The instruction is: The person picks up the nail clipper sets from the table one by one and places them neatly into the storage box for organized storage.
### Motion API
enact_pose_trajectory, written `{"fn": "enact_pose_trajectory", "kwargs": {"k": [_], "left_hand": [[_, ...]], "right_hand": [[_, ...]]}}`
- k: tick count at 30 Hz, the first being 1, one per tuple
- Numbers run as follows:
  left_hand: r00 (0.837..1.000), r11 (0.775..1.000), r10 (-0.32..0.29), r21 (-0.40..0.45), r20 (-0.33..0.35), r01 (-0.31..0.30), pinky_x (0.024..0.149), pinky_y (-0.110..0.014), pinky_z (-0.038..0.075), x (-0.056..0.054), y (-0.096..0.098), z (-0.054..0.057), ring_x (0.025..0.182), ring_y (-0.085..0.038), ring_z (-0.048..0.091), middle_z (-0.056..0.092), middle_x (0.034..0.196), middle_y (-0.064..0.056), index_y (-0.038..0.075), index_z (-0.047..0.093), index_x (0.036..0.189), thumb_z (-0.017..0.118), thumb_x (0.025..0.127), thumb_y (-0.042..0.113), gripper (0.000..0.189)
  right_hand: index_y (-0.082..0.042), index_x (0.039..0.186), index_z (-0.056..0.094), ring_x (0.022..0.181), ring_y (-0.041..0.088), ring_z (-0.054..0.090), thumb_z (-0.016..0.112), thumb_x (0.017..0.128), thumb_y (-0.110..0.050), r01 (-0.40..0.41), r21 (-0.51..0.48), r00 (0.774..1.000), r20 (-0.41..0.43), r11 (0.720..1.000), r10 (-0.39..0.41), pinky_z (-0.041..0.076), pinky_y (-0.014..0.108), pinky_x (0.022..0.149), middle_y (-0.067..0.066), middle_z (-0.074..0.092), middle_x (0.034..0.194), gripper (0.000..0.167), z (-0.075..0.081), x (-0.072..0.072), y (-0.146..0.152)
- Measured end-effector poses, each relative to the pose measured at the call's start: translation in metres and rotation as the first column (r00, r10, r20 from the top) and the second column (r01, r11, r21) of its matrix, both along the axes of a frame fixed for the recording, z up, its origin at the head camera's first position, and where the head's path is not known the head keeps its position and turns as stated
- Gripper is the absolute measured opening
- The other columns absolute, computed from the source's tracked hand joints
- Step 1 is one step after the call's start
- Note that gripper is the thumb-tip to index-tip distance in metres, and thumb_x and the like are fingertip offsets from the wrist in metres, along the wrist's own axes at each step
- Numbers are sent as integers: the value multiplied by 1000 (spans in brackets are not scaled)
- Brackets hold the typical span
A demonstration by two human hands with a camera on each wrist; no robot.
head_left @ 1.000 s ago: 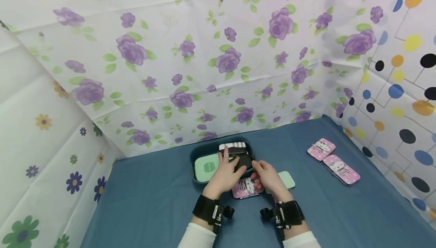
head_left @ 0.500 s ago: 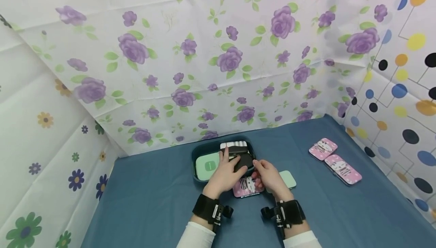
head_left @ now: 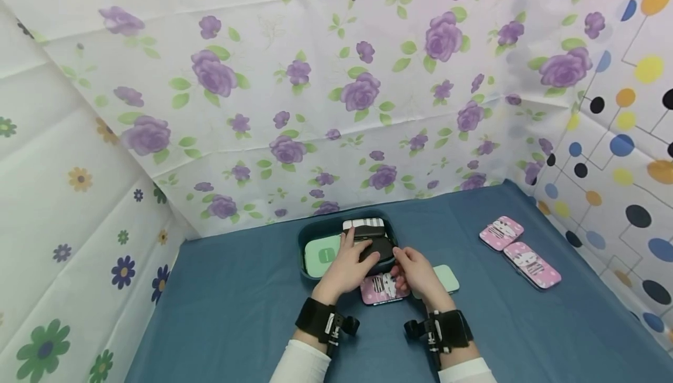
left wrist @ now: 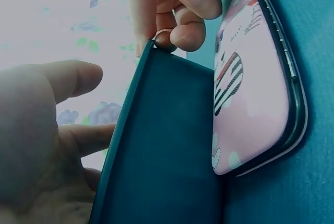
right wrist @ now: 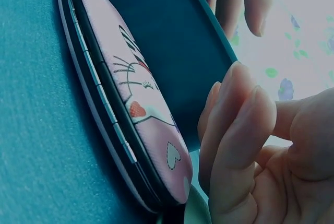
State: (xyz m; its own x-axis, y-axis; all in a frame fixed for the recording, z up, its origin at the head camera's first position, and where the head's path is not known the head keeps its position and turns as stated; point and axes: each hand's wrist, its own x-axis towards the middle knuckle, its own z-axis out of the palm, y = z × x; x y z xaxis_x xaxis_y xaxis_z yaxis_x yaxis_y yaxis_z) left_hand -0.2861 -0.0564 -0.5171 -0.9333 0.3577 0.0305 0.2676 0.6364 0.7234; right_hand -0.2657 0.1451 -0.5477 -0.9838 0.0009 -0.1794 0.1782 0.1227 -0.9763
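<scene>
A dark teal bin (head_left: 303, 243) stands near the back of the cloth. Inside lie a mint green case (head_left: 319, 257), a black oval case (head_left: 381, 249) and a black-and-white striped case (head_left: 364, 224). My left hand (head_left: 343, 272) reaches over the front rim with fingers spread, its fingertips on or just above the black case. At the front right of the rim, my right hand (head_left: 417, 275) pinches the edge between thumb and fingers. A pink cat-print case (left wrist: 250, 88) with a metal hinge lies against the bin's front wall (left wrist: 162, 140), below both hands.
A pale mint case (head_left: 447, 278) lies partly under the right hand. Farther right, two pink cat-print cases (head_left: 501, 233) (head_left: 532, 264) lie touching on the blue cloth (head_left: 236, 307). A flowered curtain (head_left: 252, 120) rises directly behind the bin.
The whole head view shifts slightly to the right. Both hands keep almost the same place at the bin, and the cases stay where they were.
</scene>
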Motion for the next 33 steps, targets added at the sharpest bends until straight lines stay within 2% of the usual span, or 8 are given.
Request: {"fn": "enact_pose_trajectory", "kwargs": {"k": [6, 10, 13, 19, 21, 25, 30, 33], "left_hand": [[996, 993, 52, 105, -67, -45, 122, -65, 29, 4, -11, -1, 160, -44, 22, 21, 175, -22, 6, 58, 152, 54, 113, 32, 48], [972, 966, 172, 218, -159, -136, 117, -64, 35, 10, -29, 2, 154, -45, 36, 35, 169, -23, 4, 62, 147, 57, 112, 24, 41], [918, 921, 312, 317, -245, -229, 108, -60, 45, 16, -48, 6, 145, -41, 48, 48, 159, -19, 6, 66, 142, 59, 111, 19, 34], [764, 795, 551, 491, -336, -357, 83, -41, 43, 25, -91, 4, 112, -35, 56, 58, 136, -17, 3, 69, 134, 60, 110, 10, 27], [730, 749, 609, 529, -310, -399, 83, -39, 39, 28, -103, -1, 107, -37, 53, 56, 131, -19, -1, 67, 133, 60, 110, 10, 27], [704, 668, 684, 550, -191, -501, 83, -41, 34, 35, -120, -15, 97, -32, 47, 51, 125, -23, -4, 59, 135, 60, 110, 15, 31], [693, 593, 721, 540, -27, -597, 78, -36, 35, 42, -129, -37, 86, -23, 44, 50, 113, -16, -1, 54, 133, 59, 112, 25, 34], [710, 573, 702, 547, 56, -610, 75, -35, 37, 43, -134, -48, 79, -21, 46, 52, 101, -11, 1, 56, 127, 57, 113, 32, 34]], "right_hand": [[-2, 101, 58, 49, 12, 55, 47, 117, -36, 2, -5, 1000, 11, 1000, -2, 46, 27, 46, 11, 65, 80, 39, -1, 1, -1], [-2, 102, 58, 50, 12, 54, 48, 116, -37, -2, -24, 1000, 19, 1000, 3, 45, 26, 46, 10, 64, 79, 39, -2, 1, -2], [-2, 101, 57, 50, 12, 54, 48, 116, -38, -1, -29, 1000, 23, 1000, 1, 45, 26, 46, 10, 64, 79, 40, -3, 1, -2], [-1, 103, 57, 51, 13, 54, 49, 116, -41, 9, -22, 999, 33, 1000, -9, 46, 26, 46, 11, 65, 81, 43, -3, -1, 0], [-1, 103, 57, 51, 13, 55, 49, 116, -42, 9, -17, 999, 34, 1000, -9, 47, 26, 46, 11, 65, 82, 43, -3, -2, 1], [-2, 103, 58, 52, 14, 56, 48, 116, -41, 2, 0, 1000, 20, 1000, -2, 48, 27, 47, 11, 65, 82, 43, -3, -2, 1], [-2, 103, 58, 52, 14, 56, 48, 116, -40, 3, 6, 1000, 17, 1000, -3, 48, 27, 48, 10, 65, 82, 42, -4, -2, 1], [-2, 103, 59, 52, 14, 55, 48, 116, -40, 5, 8, 1000, 25, 1000, -5, 47, 26, 47, 10, 65, 81, 41, -4, -3, 0]]}}
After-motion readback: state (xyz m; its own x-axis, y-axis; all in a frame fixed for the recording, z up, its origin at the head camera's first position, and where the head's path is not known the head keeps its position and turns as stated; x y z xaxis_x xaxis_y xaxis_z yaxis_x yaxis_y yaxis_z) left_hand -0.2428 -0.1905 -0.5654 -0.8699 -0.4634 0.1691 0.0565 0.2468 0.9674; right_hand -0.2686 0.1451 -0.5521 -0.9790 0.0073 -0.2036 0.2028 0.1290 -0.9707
